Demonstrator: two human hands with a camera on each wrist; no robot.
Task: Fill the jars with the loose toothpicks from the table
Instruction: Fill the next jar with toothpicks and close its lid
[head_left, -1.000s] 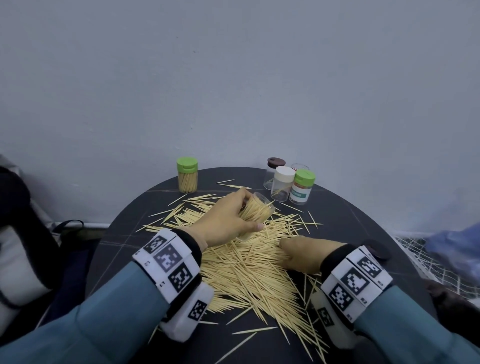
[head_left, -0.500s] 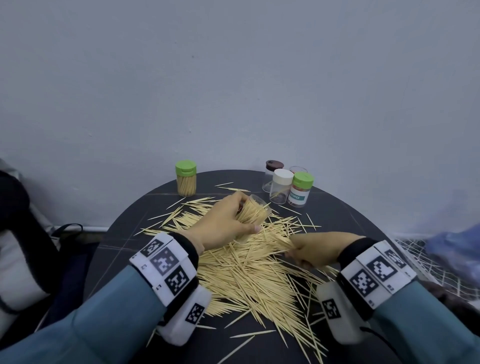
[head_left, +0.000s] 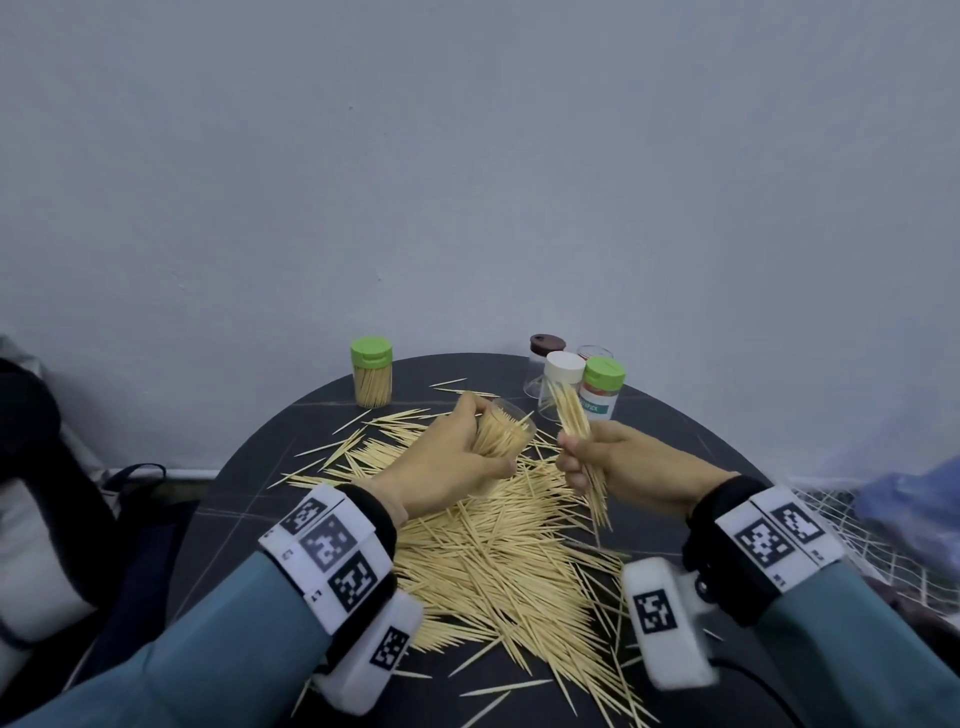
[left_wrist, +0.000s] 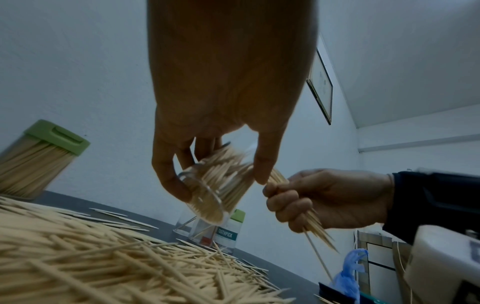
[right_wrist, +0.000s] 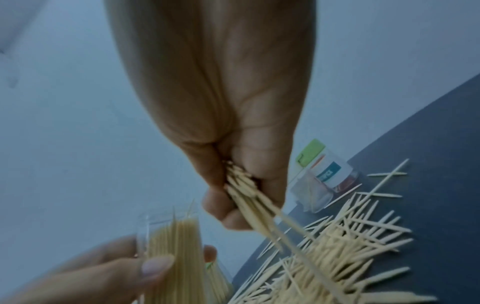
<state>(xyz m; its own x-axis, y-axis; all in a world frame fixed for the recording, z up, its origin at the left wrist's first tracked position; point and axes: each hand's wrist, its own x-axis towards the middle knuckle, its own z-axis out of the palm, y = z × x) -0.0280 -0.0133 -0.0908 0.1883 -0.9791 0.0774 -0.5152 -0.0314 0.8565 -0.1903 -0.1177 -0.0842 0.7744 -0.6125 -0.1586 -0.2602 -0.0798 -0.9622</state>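
My left hand grips a clear lidless jar packed with toothpicks, tilted with its mouth toward the right, above the pile. That jar shows between thumb and fingers in the left wrist view. My right hand holds a bundle of toothpicks just right of the jar's mouth; the bundle sticks out both sides of the fist. A big pile of loose toothpicks covers the dark round table.
A full green-lidded jar stands at the back left. At the back right stand a brown-lidded jar, a white-lidded jar and a green-lidded labelled jar. A blue plastic bag lies off the table's right edge.
My right hand has lifted off the pile with a bundle of toothpicks and brought it up beside the jar's mouth. The left hand has kept the jar roughly in place.
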